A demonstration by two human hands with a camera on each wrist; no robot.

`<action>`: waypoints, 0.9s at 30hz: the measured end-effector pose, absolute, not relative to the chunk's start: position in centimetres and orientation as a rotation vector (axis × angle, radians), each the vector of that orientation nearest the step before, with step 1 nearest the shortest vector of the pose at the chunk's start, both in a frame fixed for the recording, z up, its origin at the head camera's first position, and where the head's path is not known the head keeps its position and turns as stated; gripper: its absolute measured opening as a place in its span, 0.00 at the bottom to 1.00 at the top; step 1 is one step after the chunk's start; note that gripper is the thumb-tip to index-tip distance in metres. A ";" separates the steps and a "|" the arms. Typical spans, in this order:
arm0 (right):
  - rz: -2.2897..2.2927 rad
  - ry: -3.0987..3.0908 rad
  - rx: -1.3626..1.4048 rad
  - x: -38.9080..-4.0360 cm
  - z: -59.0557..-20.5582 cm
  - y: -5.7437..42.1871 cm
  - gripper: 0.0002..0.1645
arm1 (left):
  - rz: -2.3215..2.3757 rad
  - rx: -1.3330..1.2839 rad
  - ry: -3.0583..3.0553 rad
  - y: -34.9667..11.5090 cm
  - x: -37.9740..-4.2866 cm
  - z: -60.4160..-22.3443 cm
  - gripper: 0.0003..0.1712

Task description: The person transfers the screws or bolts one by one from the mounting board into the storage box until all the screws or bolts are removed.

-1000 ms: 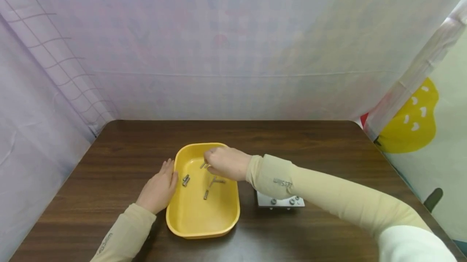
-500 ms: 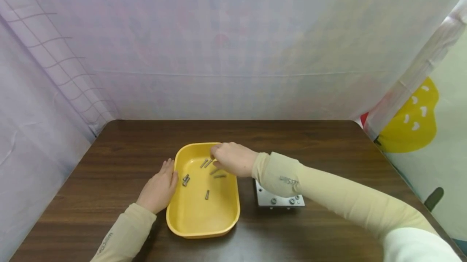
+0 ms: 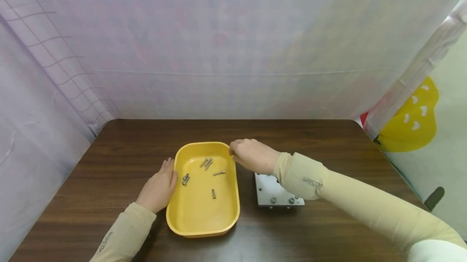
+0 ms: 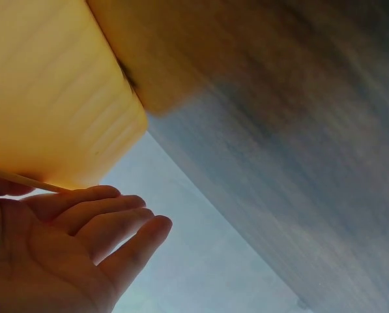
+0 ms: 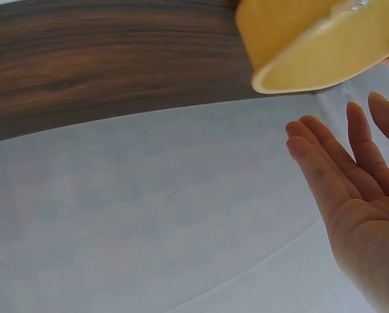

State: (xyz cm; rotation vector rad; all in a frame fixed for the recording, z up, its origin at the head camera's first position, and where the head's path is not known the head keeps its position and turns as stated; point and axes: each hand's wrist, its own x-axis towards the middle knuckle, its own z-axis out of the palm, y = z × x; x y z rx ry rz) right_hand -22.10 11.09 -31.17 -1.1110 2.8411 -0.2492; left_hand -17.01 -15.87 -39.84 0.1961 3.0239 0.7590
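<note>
My left hand (image 3: 158, 187) rests against the left side of a yellow plastic tray (image 3: 202, 221), fingers extended along its outer wall and thumb by the rim. In the left wrist view those fingers (image 4: 126, 244) are straight. Inside the tray lie several small metal bolts: a cluster (image 3: 206, 164) near the far end, a pair (image 3: 186, 179) by the left wall, one bolt (image 3: 219, 173) at the right and another bolt (image 3: 213, 194) nearer the middle. My right hand (image 3: 255, 155) hovers beside the tray's far right corner. Its fingers (image 5: 324, 169) look loosely extended, apart from the tray, and nothing shows between them.
A silver metal plate (image 3: 268, 193) with bolts set in it sits on the table right of the tray, partly hidden by the right forearm. The dark wooden table (image 3: 127, 144) ends at a pale curtain (image 3: 233, 51) behind.
My right hand has drawn back from over the tray to the right, past its rim. Several bolts inside have shifted, the middle one a little rightward. My left hand stays put.
</note>
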 end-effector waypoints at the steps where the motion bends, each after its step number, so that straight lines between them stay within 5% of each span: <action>1: -0.253 2.847 -1.107 -22.0 -31.2 11.5 0.10 | 0.758 0.199 3.025 -15.9 -17.0 -39.8 0.30; 27: -0.310 2.947 -0.951 -18.7 -33.3 19.4 0.06 | 0.774 0.203 3.029 -16.2 -17.2 -40.3 0.31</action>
